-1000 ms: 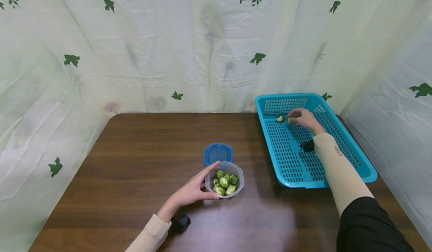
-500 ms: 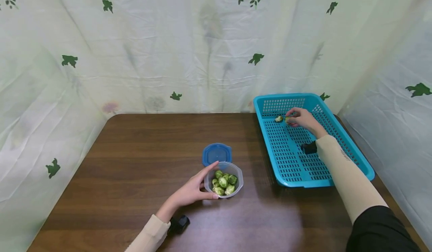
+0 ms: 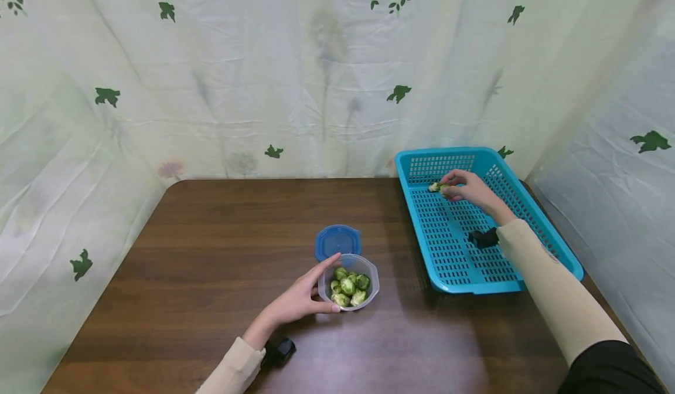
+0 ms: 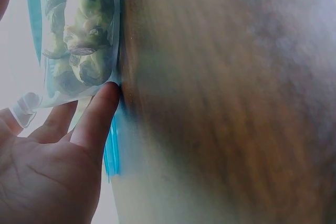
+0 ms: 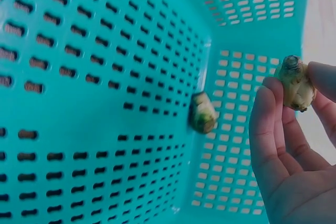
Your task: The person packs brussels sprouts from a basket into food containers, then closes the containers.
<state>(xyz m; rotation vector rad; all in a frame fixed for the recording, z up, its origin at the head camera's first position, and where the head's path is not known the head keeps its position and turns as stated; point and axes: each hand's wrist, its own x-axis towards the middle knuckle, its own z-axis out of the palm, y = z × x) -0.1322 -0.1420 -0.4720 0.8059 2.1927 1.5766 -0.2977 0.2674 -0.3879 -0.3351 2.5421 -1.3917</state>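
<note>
My left hand (image 3: 303,294) holds a clear plastic container (image 3: 375,282) at its left side, thumb near and fingers at the far side. Several Brussels sprouts (image 3: 348,286) lie inside; the left wrist view shows them through the container's wall (image 4: 79,95). Over the far end of the blue basket (image 3: 443,235), my right hand (image 3: 471,192) pinches one Brussels sprout (image 5: 296,85) between thumb and fingertips. Another sprout (image 5: 202,113) rests on the basket's floor by its end wall, close to the right fingertips in the head view.
A blue lid (image 3: 338,241) lies on the brown table (image 3: 237,235) just behind the container. The basket's raised, perforated walls surround the right hand's area. A pale curtain (image 3: 221,89) with leaf prints hangs behind the table and along both sides.
My right hand has shifted slightly left with the pinched sprout, closer to the sprout in the basket. The left hand and container stay in place.
</note>
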